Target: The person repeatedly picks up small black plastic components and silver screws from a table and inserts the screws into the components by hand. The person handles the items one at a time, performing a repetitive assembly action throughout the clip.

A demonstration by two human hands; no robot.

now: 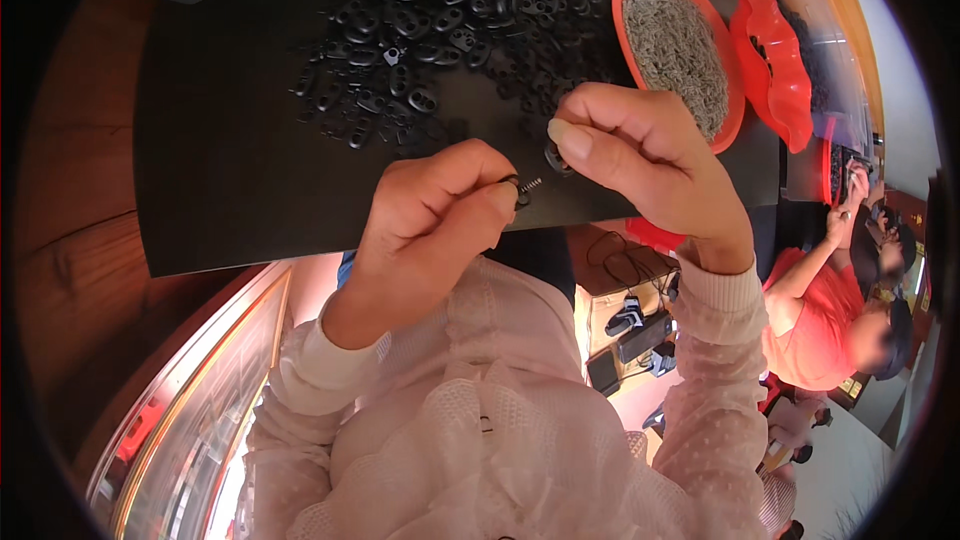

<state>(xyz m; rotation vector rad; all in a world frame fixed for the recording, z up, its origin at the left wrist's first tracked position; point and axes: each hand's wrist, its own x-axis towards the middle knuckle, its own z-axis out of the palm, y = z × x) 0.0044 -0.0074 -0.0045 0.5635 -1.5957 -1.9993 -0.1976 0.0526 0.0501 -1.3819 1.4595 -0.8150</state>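
Note:
My left hand pinches a small black plastic cord lock part between thumb and forefinger. A thin metal spring sticks out of that part, toward the right. Just right of it and slightly higher, my right hand is closed on a black cord lock piece, mostly covered by the thumb and fingers. The two pieces are apart, held over the near side of the black table. Beyond my hands spreads a heap of black two-holed cord lock parts.
An orange-red bowl full of small metal springs stands right of the heap, close behind my right hand. Beside it is a red wavy-rimmed dish. Farther right, a person in a red shirt sits working. Boxes with dark devices lie below table level.

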